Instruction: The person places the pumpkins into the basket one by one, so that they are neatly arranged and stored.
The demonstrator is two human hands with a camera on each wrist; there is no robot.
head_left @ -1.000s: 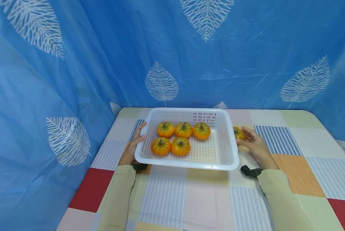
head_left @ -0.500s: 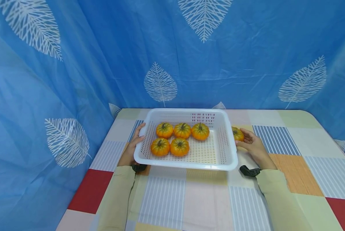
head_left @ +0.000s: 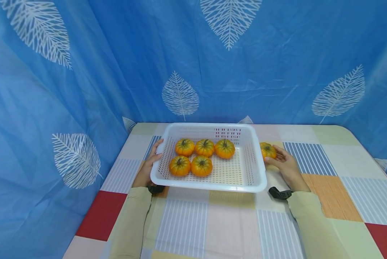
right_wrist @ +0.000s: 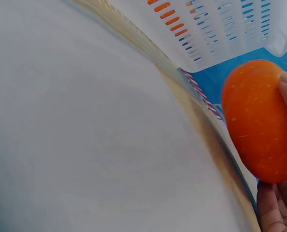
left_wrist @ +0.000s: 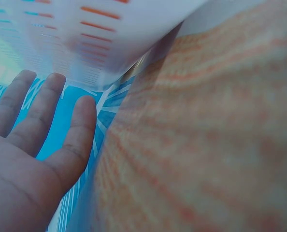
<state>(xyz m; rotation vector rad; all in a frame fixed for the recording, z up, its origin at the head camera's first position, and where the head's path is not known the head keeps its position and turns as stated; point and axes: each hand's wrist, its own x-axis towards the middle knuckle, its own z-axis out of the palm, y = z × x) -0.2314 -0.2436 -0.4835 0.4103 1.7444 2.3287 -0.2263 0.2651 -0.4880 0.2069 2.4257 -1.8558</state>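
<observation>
A white plastic basket (head_left: 209, 185) sits in the middle of the table, with several small orange pumpkins (head_left: 202, 166) grouped at its left and back. My left hand (head_left: 147, 167) is at the basket's left side; in the left wrist view its fingers (left_wrist: 39, 113) are extended beside the slotted wall. Just outside the right wall, my right hand (head_left: 287, 163) grips another small pumpkin (head_left: 268, 150). The right wrist view shows that pumpkin (right_wrist: 259, 123) between the thumb and the fingers, its smooth orange side toward the camera.
A patchwork-checked cloth (head_left: 232, 230) covers the table. Blue curtains (head_left: 277, 72) with white leaf prints hang behind it and along the left. The basket's right part shows bare slotted floor (head_left: 229, 169).
The pumpkin in my right hand shows slightly more beside the basket's rim than a second ago. The basket, its pumpkins and my left hand stay in place.
</observation>
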